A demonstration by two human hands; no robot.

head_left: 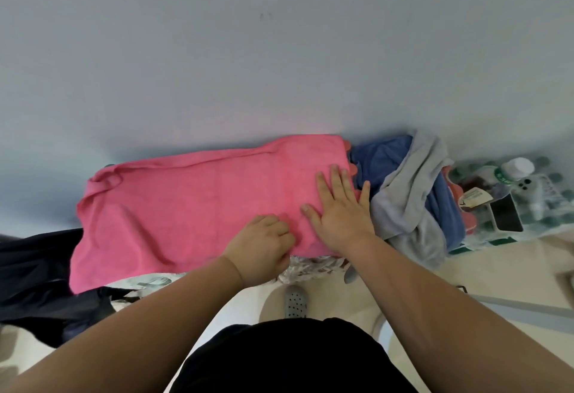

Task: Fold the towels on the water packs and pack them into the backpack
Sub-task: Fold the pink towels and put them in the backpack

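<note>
A black shirt [289, 358] fills the bottom of the view, and two bare forearms reach forward from it. Just past the shirt, a foot in a grey perforated clog [295, 301] stands on a pale cream floor [497, 268]. A plain blue-grey wall [279, 51] takes up the whole upper half.

The pink towel [186, 206] lies spread lengthwise on the water packs [310, 268] against the foot of the wall. Their crinkled plastic wrap shows just under its near edge. The towel is mostly flat, with a long ridge along its far edge and a bunched corner at far left. Its near left part hangs over the front.

The left hand [261, 249] has its fingers curled and grips the towel's near edge around the middle. The right hand [338, 209] lies flat on the towel's right end, fingers spread and palm down.

Just right of the right hand, a blue towel [379, 159] and a grey towel [410, 200] sit in a crumpled heap, the grey one draped over the blue. Further right, more wrapped packs carry a bottle [515, 169] with a white cap and a dark flat slab [506, 215]. At far left a dark backpack [34, 274] slumps beside the packs, touching the pink towel's hanging edge.
</note>
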